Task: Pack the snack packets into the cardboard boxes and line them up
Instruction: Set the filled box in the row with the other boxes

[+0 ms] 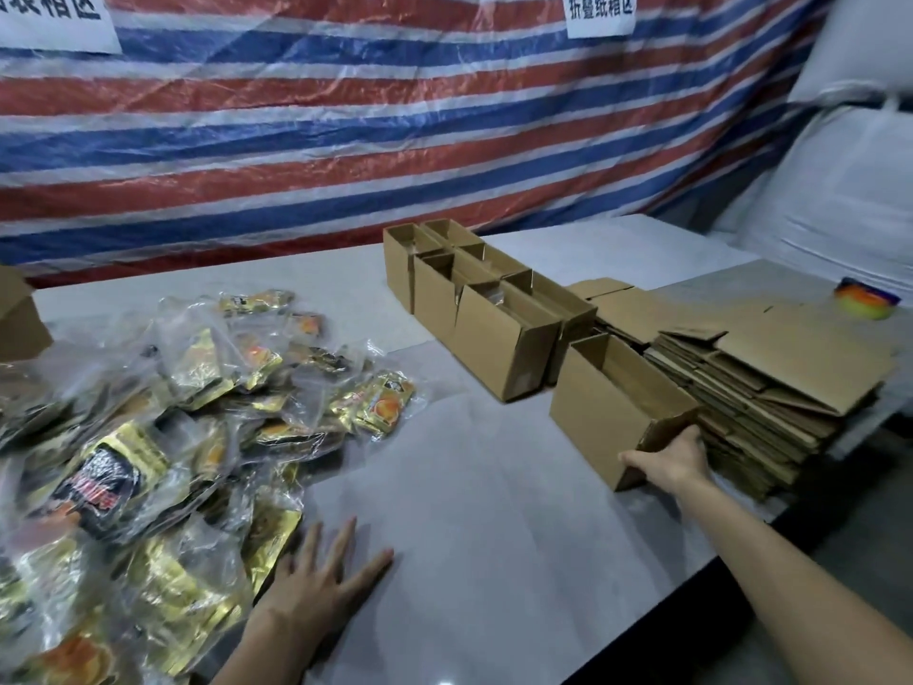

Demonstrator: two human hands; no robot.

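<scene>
The right hand (677, 459) holds one open box (593, 412) by its near end flap, thumb on one face and fingers curled round the other. This box stands toward the right edge of the bench (494, 511), touching a stack of flat cartons (770, 388) on its right side. Behind it, toward the far edge, a row of boxes (489, 333) stands close together, tops open. I cannot see whether they are already filled.

The left hand (321, 580) lies flat on the bench near the near edge, fingers spread wide, holding nothing. Just beside it begins the heap of packets (148, 437), which covers the left part of the bench. They are gold and clear pouches, many lying over each other.

I think the box is light and rather stiff, but a single flap bends easily, so it is better to hold it by a wall or with the palm under a corner when moving it. The packets look soft and glossy, so probably slippery. A handful may slide apart, and a pinch on the sealed edge of a few at once seems safer than a squeeze in the middle.

A tape roll (867, 301) sits at the far right corner, and a striped tarp (346, 140) hangs behind the bench.
</scene>
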